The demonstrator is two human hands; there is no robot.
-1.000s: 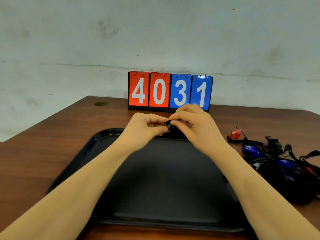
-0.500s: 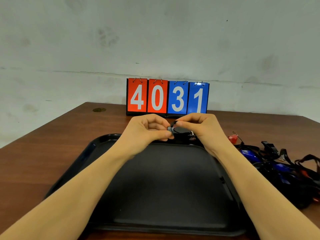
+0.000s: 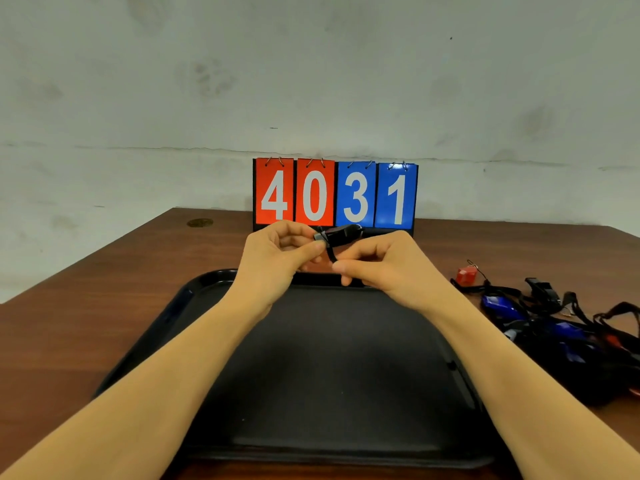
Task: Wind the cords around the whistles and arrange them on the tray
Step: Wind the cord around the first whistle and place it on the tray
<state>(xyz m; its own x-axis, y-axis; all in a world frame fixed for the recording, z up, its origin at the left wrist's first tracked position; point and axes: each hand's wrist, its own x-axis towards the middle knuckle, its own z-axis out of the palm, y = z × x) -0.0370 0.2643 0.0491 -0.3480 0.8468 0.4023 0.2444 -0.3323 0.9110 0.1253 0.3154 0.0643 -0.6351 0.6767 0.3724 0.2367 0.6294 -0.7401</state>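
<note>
While both hands are raised above the far edge of the black tray (image 3: pixel 166 317), I see the left hand (image 3: pixel 277 258) pinching one end of a black whistle (image 3: pixel 341 234) between thumb and curled fingers. The whistle lies almost level in the air, just in front of the lower edge of the scoreboard (image 3: pixel 335 194), which shows 4 and 0 on red cards and 3 and 1 on blue cards. A short piece of black cord (image 3: pixel 330 254) runs down from the whistle to the right hand (image 3: pixel 384 263), and this hand pinches the cord with thumb and first finger, its other fingers curled in. How many turns of cord are around the whistle I cannot tell.

On the brown table (image 3: pixel 86 306), to the right of the tray and apart from it, lies a heap of other whistles (image 3: pixel 568 327), blue and black, with their dark cords tangled together. A small red whistle (image 3: pixel 465 275) sits at the far edge of this heap. A round metal plate (image 3: pixel 200 222) is set into the far left part of the table.
</note>
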